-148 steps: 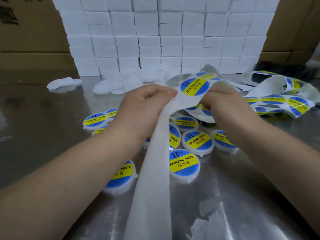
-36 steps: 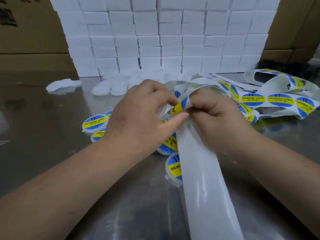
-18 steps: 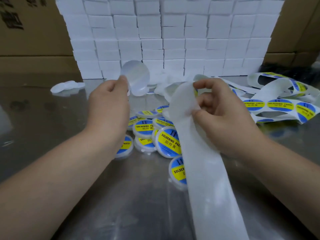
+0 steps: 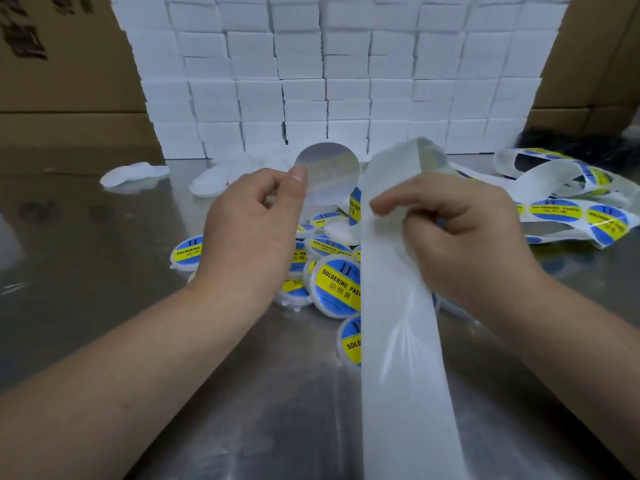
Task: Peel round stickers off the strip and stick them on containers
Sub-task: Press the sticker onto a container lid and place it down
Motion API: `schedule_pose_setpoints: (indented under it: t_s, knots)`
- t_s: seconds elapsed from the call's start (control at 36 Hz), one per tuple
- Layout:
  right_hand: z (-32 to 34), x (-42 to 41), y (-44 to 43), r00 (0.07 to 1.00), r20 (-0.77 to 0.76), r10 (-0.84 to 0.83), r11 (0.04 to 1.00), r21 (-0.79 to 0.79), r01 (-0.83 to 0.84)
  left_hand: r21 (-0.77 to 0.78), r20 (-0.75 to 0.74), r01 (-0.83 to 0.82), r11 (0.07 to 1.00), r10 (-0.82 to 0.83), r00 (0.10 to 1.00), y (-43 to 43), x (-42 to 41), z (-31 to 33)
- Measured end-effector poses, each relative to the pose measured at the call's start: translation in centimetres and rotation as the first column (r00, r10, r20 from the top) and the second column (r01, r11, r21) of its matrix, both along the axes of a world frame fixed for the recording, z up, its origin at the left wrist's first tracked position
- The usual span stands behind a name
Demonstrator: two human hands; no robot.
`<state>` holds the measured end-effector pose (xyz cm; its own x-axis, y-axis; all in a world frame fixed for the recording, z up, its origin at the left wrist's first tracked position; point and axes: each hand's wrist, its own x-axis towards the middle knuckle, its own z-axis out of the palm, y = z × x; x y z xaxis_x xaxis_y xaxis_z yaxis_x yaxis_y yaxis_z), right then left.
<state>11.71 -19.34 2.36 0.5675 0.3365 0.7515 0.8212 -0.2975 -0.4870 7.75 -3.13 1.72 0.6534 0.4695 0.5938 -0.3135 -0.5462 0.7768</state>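
Heaped on the shiny table [image 4: 104, 271], between the arms: little round containers [image 4: 334, 287], lids on, blue and yellow labels on top. Cannot see inside them. Pinching one round sticker [image 4: 329, 174] by its edge with the left hand [image 4: 254, 230], blank side showing, up above the heap. Pinching the white strip [image 4: 398, 341] with the right hand [image 4: 460, 230], fingers curled. A second ago, both hands together at the strip; now apart, sticker peeled off.

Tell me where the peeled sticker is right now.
In the head view the peeled sticker is near centre, pinched at its edge by the left hand, above the labelled containers and left of the strip.
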Motion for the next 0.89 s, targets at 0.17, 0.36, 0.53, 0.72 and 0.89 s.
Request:
schedule_pose_setpoints:
  t_s: [0.17,0.36,0.53,0.72,0.89]
  knots:
    - [-0.15,0.11,0.01,0.971,-0.234,0.049,0.999,0.012,-0.047,0.051,0.006,0.02,0.998,-0.021,1.0,-0.15,-0.21,0.02]
    - [0.27,-0.21,-0.21,0.902,-0.413,0.127,0.983,0.175,-0.058,0.208,0.037,0.025,0.978,-0.033,0.999,-0.43,-0.66,0.21]
    - [0.45,-0.07,0.07,0.893,-0.444,0.08,0.967,0.253,0.039,0.311,0.091,0.003,0.95,-0.033,0.995,-0.21,-0.81,0.33]
    - [0.59,-0.28,0.1,0.882,-0.461,0.099,0.964,0.264,0.03,0.393,0.101,-0.007,0.919,-0.036,0.994,-0.34,-0.96,0.47]
    - [0.41,-0.12,0.25,0.892,-0.443,0.089,0.962,0.27,0.038,0.388,0.022,-0.041,0.921,0.036,0.999,-0.26,-0.7,0.4]
